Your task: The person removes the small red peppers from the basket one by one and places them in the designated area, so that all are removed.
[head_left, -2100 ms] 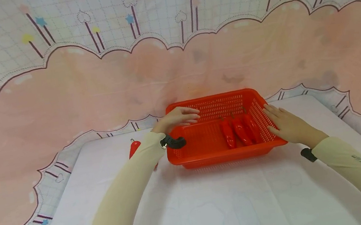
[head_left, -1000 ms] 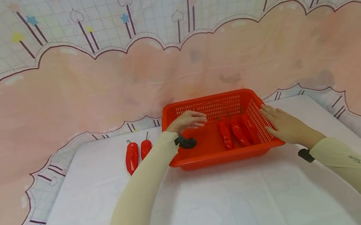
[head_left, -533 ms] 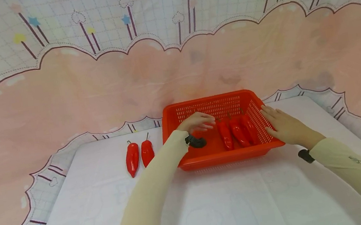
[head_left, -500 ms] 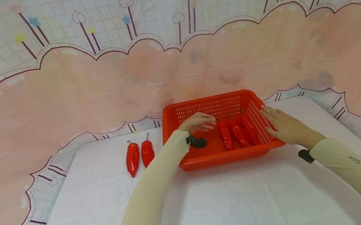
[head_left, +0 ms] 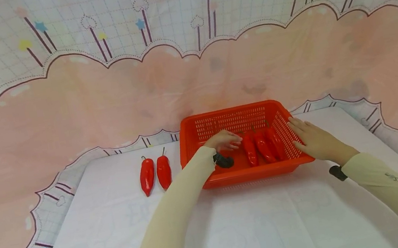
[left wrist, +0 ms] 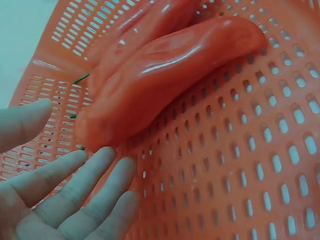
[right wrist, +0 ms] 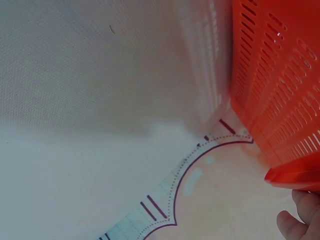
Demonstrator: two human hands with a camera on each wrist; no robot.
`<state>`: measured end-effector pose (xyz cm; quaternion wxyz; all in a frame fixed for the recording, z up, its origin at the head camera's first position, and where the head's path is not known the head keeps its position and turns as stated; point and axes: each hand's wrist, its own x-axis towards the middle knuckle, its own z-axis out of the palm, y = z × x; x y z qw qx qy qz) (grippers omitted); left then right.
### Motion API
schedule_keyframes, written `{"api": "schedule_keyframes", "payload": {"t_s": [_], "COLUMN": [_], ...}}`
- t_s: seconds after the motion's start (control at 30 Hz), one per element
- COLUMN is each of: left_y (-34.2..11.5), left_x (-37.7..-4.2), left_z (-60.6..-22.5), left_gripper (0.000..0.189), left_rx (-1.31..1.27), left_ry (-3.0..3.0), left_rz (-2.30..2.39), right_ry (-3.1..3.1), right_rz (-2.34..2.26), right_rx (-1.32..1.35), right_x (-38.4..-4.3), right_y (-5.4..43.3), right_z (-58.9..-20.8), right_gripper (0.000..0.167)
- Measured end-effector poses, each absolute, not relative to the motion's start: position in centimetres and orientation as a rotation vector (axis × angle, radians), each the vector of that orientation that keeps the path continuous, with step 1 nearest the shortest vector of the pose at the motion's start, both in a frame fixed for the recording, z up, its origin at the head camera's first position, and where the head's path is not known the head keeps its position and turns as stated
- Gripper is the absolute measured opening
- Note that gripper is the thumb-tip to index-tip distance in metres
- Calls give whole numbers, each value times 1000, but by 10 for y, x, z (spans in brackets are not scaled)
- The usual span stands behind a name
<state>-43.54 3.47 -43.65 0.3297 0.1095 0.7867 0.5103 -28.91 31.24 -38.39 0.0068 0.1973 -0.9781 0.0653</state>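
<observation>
My left hand (head_left: 224, 140) is inside the red plastic basket (head_left: 245, 174), its fingertips right at the stem end of the nearest red pepper (left wrist: 165, 75). In the left wrist view its thumb stands apart from the extended fingers (left wrist: 75, 187), with nothing gripped between them. Three glossy peppers with green stems lie side by side in the basket's right half, the middle one (head_left: 264, 147) close against its neighbours. At the basket's right end my right hand (head_left: 315, 141) rests on the rim with straight fingers. Only some of its fingertips (right wrist: 305, 205) show in the right wrist view.
Left of the basket, two more red peppers, an outer one (head_left: 147, 176) and an inner one (head_left: 164, 172), lie on the white table (head_left: 245, 224). A patterned pink cloth (head_left: 121, 97) hangs behind the table. The left sleeve (head_left: 171, 222) crosses the basket's front left corner.
My left hand has moved right and lower within the basket, up to the nearest pepper. The two table peppers have come out from behind the left sleeve. The right hand stays on the rim.
</observation>
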Motion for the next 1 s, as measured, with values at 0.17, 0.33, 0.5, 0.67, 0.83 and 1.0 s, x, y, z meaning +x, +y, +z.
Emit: {"api": "schedule_keyframes", "payload": {"t_s": [0.17, 0.33, 0.5, 0.67, 0.83, 1.0], "left_y": [46, 48, 46, 45, 62, 60], "left_x": [-478, -516, -498, -455, -576, -566], "left_z": [-486, -527, -507, -462, -593, -585], "left_gripper": [30, 28, 40, 50, 54, 43], "left_rx": [221, 230, 210, 193, 249, 278], "left_ry": [2034, 1967, 1972, 1949, 1816, 1791], "left_rz": [1326, 1366, 1365, 1369, 1396, 1377], "right_ry": [-3056, -3059, -3059, -3054, -3055, -3049], "right_rz": [213, 213, 207, 219, 217, 222], "right_rx": [614, 611, 614, 617, 623, 633], "right_x": [-289, -289, -288, -287, -287, -288], "right_y": [313, 312, 311, 311, 312, 312], "right_z": [-384, -385, -383, -381, -382, -384], "right_gripper": [65, 64, 64, 64, 64, 64]}}
